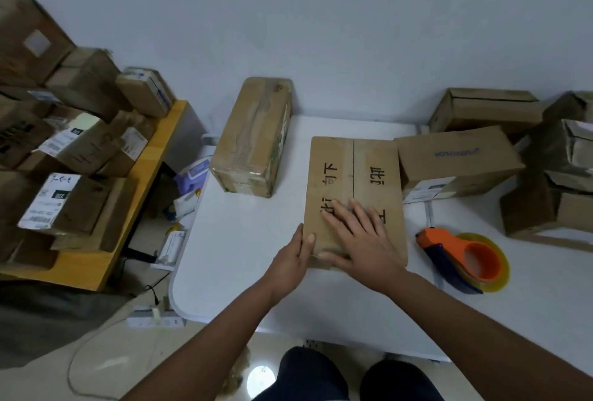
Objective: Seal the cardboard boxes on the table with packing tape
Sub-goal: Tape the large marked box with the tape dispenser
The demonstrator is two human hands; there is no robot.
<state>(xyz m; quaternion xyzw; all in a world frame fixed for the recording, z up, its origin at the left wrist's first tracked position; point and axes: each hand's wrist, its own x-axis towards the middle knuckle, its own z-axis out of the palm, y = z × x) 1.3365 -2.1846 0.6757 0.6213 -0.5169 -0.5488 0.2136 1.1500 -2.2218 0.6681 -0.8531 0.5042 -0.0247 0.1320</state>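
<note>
A flat cardboard box (356,176) with black printed characters lies in the middle of the white table (237,249), its two top flaps meeting along a centre seam. My right hand (359,237) rests flat on its near end with fingers spread. At the box's near left corner my left hand (293,259) grips the edge, thumb on top. An orange tape dispenser (462,256) with a roll of clear yellowish tape lies on the table to the right of the box, apart from both hands.
A taped box (253,137) stands at the table's back left. More cardboard boxes (459,160) crowd the right side. A wooden shelf (154,160) at left carries several labelled parcels. A power strip (157,320) and cables lie on the floor.
</note>
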